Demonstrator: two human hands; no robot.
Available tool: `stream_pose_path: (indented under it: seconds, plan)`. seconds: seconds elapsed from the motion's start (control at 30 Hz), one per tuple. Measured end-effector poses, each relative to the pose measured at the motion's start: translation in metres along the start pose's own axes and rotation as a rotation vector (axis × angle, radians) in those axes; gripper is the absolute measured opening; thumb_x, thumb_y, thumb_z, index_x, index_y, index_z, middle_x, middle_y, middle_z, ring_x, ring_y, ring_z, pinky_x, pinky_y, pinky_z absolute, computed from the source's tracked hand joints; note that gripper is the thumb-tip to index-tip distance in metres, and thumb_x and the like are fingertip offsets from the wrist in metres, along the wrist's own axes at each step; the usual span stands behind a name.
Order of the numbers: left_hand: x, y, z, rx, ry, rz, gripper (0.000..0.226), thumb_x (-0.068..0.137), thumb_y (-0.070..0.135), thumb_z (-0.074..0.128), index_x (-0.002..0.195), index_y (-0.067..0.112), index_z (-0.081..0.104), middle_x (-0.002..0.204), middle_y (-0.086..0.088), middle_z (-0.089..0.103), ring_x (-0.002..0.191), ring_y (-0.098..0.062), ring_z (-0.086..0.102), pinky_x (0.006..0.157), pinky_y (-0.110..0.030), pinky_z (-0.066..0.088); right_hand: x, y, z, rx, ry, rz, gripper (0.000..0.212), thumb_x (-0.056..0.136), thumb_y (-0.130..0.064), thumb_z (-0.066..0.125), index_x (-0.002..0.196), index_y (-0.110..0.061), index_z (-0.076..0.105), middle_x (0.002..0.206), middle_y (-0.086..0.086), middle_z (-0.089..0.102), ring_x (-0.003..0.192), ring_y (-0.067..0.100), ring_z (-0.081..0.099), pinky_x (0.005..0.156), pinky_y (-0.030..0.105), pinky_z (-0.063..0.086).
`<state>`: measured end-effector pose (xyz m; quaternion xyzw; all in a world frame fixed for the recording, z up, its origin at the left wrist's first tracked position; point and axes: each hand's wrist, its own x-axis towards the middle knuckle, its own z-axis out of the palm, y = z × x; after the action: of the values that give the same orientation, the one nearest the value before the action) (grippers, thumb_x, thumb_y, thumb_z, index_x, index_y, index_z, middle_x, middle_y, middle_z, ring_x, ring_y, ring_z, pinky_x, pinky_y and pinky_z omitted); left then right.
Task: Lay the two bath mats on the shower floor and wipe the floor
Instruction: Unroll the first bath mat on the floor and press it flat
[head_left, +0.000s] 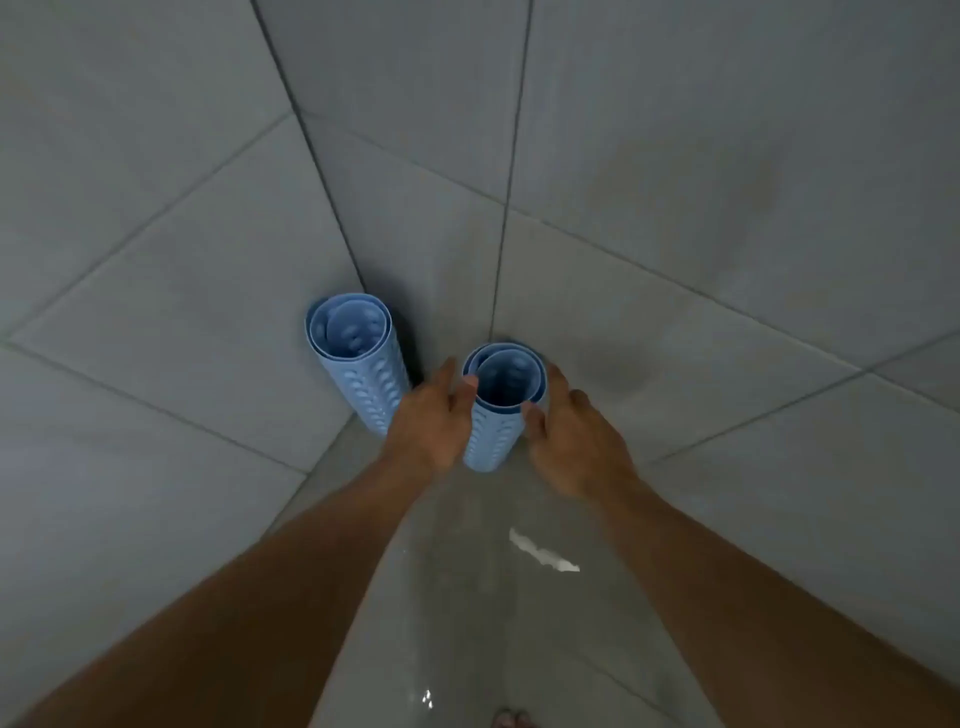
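Two light-blue bath mats stand rolled up on end in the corner of the shower. The left roll (358, 358) leans against the left wall, untouched. The right roll (498, 410) stands between my hands. My left hand (431, 421) rests on its left side with fingertips at the rim. My right hand (571, 436) is at its right side, fingers spread and touching the roll near the top. Neither hand has closed fully around it. The base of the right roll is partly hidden by my hands.
Grey tiled walls (675, 182) meet in the corner just behind the rolls. The grey shower floor (467, 597) below my arms is wet and shiny, with a bright glare spot (540, 553). Toes (511, 719) show at the bottom edge.
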<state>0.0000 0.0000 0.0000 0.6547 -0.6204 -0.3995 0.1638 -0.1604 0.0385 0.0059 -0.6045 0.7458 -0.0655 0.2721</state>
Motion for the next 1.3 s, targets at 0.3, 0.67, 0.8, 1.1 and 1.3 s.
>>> stream_pose_path:
  seconds: [0.3,0.67,0.8,1.1,1.3]
  plan:
    - [0.053,-0.019,0.025,-0.112,-0.077,-0.186,0.035,0.089,0.042,0.06,0.119,0.024,0.069,0.096,-0.006,0.075,0.088,-0.024,0.07,0.086,-0.039,0.057,0.06,0.003,0.043,0.579,-0.03,0.411,0.041,0.094,-0.042,0.049,0.128,-0.02,0.044,0.115,0.014,0.066,0.092,0.034,0.07,0.078,0.05,0.06]
    - [0.042,-0.019,0.042,-0.138,-0.073,-0.257,0.029,0.081,0.025,0.062,0.109,0.018,0.067,0.09,-0.012,0.072,0.078,-0.032,0.072,0.075,-0.047,0.061,0.045,0.022,0.044,0.703,-0.12,0.463,0.056,0.065,-0.019,0.054,0.121,-0.017,0.058,0.111,0.012,0.068,0.093,0.034,0.07,0.077,0.049,0.061]
    - [0.011,-0.01,0.046,-0.165,-0.082,-0.235,0.037,0.074,0.029,0.061,0.109,0.02,0.066,0.087,-0.014,0.072,0.074,-0.033,0.072,0.071,-0.049,0.062,0.011,0.029,0.03,0.74,-0.101,0.46,0.039,0.083,-0.007,0.053,0.12,-0.017,0.059,0.107,0.01,0.067,0.086,0.03,0.071,0.075,0.047,0.062]
    - [-0.087,0.022,0.062,-0.218,-0.144,-0.207,0.025,0.077,0.022,0.064,0.102,0.025,0.06,0.083,-0.012,0.073,0.062,-0.03,0.071,0.066,-0.049,0.062,-0.106,0.052,0.0,0.78,-0.023,0.465,0.031,0.088,0.0,0.051,0.11,-0.019,0.061,0.098,0.009,0.067,0.074,0.022,0.07,0.064,0.036,0.063]
    - [-0.156,0.039,0.089,-0.244,-0.235,-0.206,0.028,0.08,0.013,0.063,0.1,0.03,0.051,0.085,-0.013,0.073,0.068,-0.026,0.074,0.068,-0.045,0.063,-0.184,0.084,0.003,0.747,0.067,0.46,0.039,0.081,-0.003,0.046,0.105,-0.027,0.065,0.093,0.005,0.07,0.083,0.026,0.07,0.078,0.044,0.06]
